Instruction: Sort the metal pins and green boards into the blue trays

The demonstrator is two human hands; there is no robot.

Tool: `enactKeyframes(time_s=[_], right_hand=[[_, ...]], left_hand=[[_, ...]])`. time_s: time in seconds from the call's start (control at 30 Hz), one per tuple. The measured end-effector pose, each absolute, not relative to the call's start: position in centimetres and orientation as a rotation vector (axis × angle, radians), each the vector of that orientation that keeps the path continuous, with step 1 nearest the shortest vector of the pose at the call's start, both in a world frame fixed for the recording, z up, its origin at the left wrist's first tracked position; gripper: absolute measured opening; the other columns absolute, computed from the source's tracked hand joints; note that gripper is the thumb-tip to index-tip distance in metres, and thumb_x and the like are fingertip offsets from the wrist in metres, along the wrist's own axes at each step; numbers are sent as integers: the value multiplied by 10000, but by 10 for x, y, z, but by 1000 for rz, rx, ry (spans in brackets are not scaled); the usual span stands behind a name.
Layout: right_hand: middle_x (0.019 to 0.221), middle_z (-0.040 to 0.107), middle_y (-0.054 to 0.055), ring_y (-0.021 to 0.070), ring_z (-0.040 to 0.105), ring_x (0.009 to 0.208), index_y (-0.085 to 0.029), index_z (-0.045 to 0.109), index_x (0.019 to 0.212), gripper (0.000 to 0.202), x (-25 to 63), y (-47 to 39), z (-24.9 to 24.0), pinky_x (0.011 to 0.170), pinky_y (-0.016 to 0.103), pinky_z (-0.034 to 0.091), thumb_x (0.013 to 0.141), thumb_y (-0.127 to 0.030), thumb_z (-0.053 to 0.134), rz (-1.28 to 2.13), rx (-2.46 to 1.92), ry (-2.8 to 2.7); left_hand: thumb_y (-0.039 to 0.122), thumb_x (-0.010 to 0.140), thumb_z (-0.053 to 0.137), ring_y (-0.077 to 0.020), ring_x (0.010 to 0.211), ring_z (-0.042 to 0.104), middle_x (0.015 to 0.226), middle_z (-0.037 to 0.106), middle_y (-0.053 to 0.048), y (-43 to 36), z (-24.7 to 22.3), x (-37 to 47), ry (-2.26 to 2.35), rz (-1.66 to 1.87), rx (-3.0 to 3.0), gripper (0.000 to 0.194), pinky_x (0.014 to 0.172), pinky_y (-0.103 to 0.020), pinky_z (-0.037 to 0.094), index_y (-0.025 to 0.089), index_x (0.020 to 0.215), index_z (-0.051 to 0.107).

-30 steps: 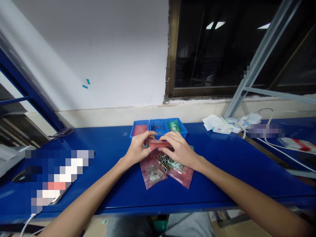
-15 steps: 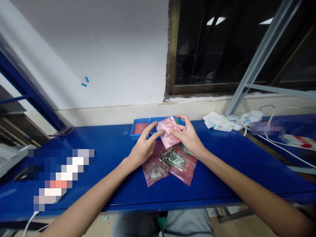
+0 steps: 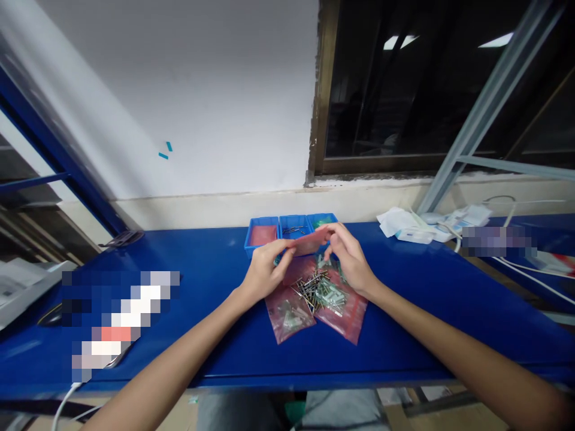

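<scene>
My left hand [image 3: 263, 270] and my right hand [image 3: 349, 258] hold a small pink plastic bag [image 3: 309, 242] between them, one at each end, just above the blue table [image 3: 206, 335]. Seen nearly edge-on, the bag lies flat and level. Under the hands lie more pink bags [image 3: 287, 312] and a loose heap of small metal pins and green parts [image 3: 320, 288].
Three small blue trays [image 3: 262, 234] stand in a row behind the hands, against the wall. White packets and cables [image 3: 417, 224] lie at the right back. A blurred-out object [image 3: 112, 317] sits on the left of the table.
The pink bag, held up and facing me half a second ago, has been turned flat and lowered slightly. Both hands stay on it.
</scene>
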State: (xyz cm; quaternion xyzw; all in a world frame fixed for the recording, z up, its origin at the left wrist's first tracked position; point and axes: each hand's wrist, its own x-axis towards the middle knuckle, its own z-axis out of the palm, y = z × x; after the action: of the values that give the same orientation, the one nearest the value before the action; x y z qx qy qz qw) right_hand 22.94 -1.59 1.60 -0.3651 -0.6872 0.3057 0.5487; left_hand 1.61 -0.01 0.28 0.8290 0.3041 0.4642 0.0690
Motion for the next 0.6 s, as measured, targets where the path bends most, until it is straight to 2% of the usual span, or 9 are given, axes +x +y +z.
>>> enactKeyframes(time_s=[0.1, 0.17, 0.27, 0.33, 0.4, 0.47, 0.53, 0.6], right_hand=[[1056, 564, 78, 218, 591, 946, -230, 634, 1009, 268, 225, -16, 13, 685, 313, 535, 889, -470, 639, 534, -917, -1709], [1014, 597, 70, 206, 596, 884, -227, 637, 1006, 238, 222, -14, 10, 665, 318, 540, 880, -428, 655, 652, -909, -1710], [941, 637, 49, 160, 575, 681, -228, 614, 1062, 273, 219, -11, 6, 560, 308, 518, 865, -410, 665, 930, -901, -1607], [894, 636, 35, 130, 538, 581, -224, 604, 1031, 271, 219, -9, 4, 505, 296, 483, 845, -404, 683, 1024, -910, -1519], [838, 622, 20, 115, 519, 541, -218, 594, 974, 245, 220, -7, 3, 487, 286, 459, 832, -389, 697, 1067, -908, -1448], [808, 619, 16, 112, 517, 533, -216, 580, 952, 238, 220, -6, 3, 475, 279, 442, 826, -374, 705, 1099, -903, -1409], [795, 619, 14, 110, 510, 525, -220, 570, 958, 237, 220, -6, 4, 462, 276, 432, 836, -378, 696, 1114, -905, -1404], [779, 613, 13, 113, 508, 524, -222, 570, 963, 233, 218, -7, 4, 456, 278, 434, 861, -407, 667, 1128, -909, -1420]], left_hand=[[295, 982, 506, -122, 642, 571, 727, 644, -14, 2, 3, 18, 971, 1373, 2264, 238, 616, -255, 489, 144, 908, 675], [318, 966, 528, -118, 618, 560, 712, 624, -9, 5, 0, 18, 914, 1356, 2112, 247, 578, -247, 484, 128, 1046, 665], [329, 934, 575, -125, 636, 586, 771, 629, -23, 8, -3, 20, 822, 1350, 1946, 455, 567, -251, 500, 116, 1333, 528], [341, 917, 603, -121, 631, 597, 841, 642, -42, 9, -4, 20, 797, 1304, 1904, 522, 553, -249, 505, 136, 1381, 483], [351, 897, 633, -117, 619, 603, 855, 649, -48, 9, -3, 20, 794, 1215, 1905, 452, 552, -250, 509, 140, 1288, 547], [348, 878, 658, -121, 624, 608, 801, 646, -37, 9, -2, 19, 811, 1139, 1936, 322, 571, -254, 511, 132, 1112, 609], [336, 863, 674, -130, 666, 618, 785, 649, -36, 11, -3, 18, 841, 1115, 1973, 237, 603, -259, 513, 136, 977, 615], [327, 868, 665, -137, 709, 629, 814, 657, -44, 14, -4, 17, 852, 1125, 1989, 206, 637, -270, 521, 140, 932, 606]])
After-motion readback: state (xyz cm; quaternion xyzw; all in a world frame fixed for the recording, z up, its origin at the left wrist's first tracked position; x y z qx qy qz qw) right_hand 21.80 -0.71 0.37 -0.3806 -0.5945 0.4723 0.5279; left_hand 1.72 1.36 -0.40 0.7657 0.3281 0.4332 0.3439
